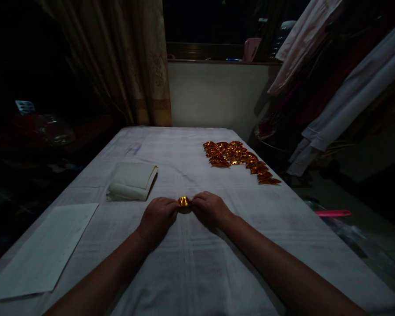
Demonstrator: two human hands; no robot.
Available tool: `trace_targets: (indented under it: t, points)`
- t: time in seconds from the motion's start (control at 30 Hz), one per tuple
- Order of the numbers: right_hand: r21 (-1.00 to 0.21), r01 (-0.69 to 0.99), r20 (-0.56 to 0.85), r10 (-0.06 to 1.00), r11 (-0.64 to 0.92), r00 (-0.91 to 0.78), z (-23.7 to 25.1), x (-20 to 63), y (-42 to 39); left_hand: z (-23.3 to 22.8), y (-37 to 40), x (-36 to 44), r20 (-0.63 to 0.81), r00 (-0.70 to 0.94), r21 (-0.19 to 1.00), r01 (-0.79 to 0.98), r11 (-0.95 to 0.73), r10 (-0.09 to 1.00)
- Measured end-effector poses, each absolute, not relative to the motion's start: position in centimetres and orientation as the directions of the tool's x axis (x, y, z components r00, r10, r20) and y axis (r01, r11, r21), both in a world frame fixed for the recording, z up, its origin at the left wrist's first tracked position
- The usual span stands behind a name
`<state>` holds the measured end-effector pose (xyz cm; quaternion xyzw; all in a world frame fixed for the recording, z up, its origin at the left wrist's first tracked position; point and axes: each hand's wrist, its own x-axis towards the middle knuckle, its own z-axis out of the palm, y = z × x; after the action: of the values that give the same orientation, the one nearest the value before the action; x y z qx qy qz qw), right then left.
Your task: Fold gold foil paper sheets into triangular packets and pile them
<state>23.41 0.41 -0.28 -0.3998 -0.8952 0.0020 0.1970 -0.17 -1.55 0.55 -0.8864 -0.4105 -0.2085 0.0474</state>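
A small folded piece of gold foil paper [183, 201] is held between my two hands, just above the middle of the table. My left hand [159, 216] pinches its left end, and my right hand [211, 208] pinches its right end. The fingertips partly cover both ends. Toward the far right of the table lies a pile of similar folded gold foil pieces [232, 153], shiny and pointed at the ends. A thick pale paper packet [130, 181] rests beyond my left hand, its right side open on a brownish edge.
A white sheet of paper [46, 248] lies at the table's left. The table has a pale checked cloth [197, 272]. Behind it hang a curtain [141, 66] and a white wall [210, 94]. Clothes [345, 87] hang at the right; a pink cup [251, 49] stands on the sill.
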Motion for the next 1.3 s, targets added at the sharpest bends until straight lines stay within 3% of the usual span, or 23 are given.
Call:
trace_targets:
  t: [0.1, 0.2, 0.37, 0.47, 0.57, 0.7, 0.83, 1.03, 1.3]
  points:
    - [-0.279, 0.719, 0.349, 0.765, 0.636, -0.541, -0.5, 23.2, 0.6, 0.3, -1.7, -0.2, 0.429, 0.485, 0.228, 0.758, -0.611, 0.762]
    - [-0.32, 0.744, 0.323, 0.806, 0.587, -0.497, -0.6, 23.0, 0.6, 0.3, -1.7, -0.2, 0.429, 0.404, 0.328, 0.764, -0.556, 0.808]
    - [-0.267, 0.662, 0.52, 0.683, 0.7, -0.513, -1.0, 22.7, 0.0, 0.4, -1.9, -0.2, 0.433, 0.418, 0.322, 0.756, -0.57, 0.799]
    - [-0.269, 0.62, 0.534, 0.65, 0.737, -0.541, -1.0, 22.6, -0.3, 0.3, -2.1, -0.2, 0.426, 0.396, 0.353, 0.755, -0.552, 0.814]
    - [-0.335, 0.649, 0.456, 0.72, 0.683, -0.523, -1.0, 22.6, -0.4, 0.2, -2.0, -0.2, 0.393, 0.362, 0.408, 0.755, -0.514, 0.845]
    - [-0.463, 0.731, 0.327, 0.863, 0.502, -0.385, -0.8, 22.3, -0.2, 0.3, -1.7, -0.1, 0.379, 0.312, 0.438, 0.769, -0.466, 0.871]
    - [-0.518, 0.752, 0.271, 0.912, 0.407, -0.307, -0.7, 21.6, -0.2, 0.3, -1.5, 0.2, 0.375, 0.252, 0.443, 0.797, -0.411, 0.892]
    - [-0.51, 0.751, 0.313, 0.904, 0.419, -0.292, -0.9, 21.5, -0.3, 0.3, -1.6, 0.5, 0.363, 0.235, 0.437, 0.812, -0.388, 0.901]
    - [-0.396, 0.768, 0.354, 0.855, 0.504, -0.379, -1.4, 21.5, -0.4, -0.2, -1.7, 0.3, 0.35, 0.228, 0.419, 0.83, -0.369, 0.909]
